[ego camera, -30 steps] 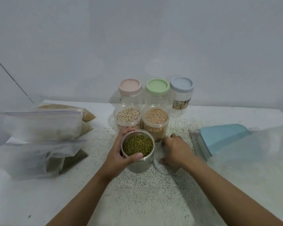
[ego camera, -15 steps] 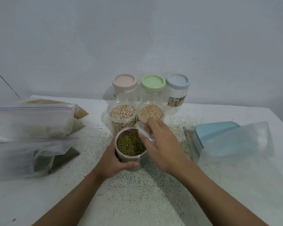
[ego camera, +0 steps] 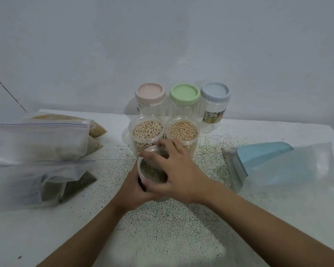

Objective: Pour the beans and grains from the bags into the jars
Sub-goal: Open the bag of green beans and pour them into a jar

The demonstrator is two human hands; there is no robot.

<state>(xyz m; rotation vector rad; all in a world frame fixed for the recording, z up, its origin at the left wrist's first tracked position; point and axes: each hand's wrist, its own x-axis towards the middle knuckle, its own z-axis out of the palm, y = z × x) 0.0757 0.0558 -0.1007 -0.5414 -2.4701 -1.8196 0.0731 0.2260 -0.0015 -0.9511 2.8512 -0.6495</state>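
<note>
- The held jar (ego camera: 152, 170) stands mid-table (ego camera: 162, 232); the left hand (ego camera: 131, 191) wraps its near left side, and the right hand (ego camera: 181, 176) covers its top.
- Just behind the held jar: two open jars (ego camera: 147, 130), side by side.
- Behind those: a row of three lidded jars (ego camera: 184, 101).
- Well left of the held jar: a pile of bags (ego camera: 37, 143).
- Well right of it: a tub (ego camera: 258, 157) lying with a loose bag (ego camera: 306, 166).

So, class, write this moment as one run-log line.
left hand: grips green-bean jar | right hand: holds clear lid on its mouth | bags: stacked at left
</note>
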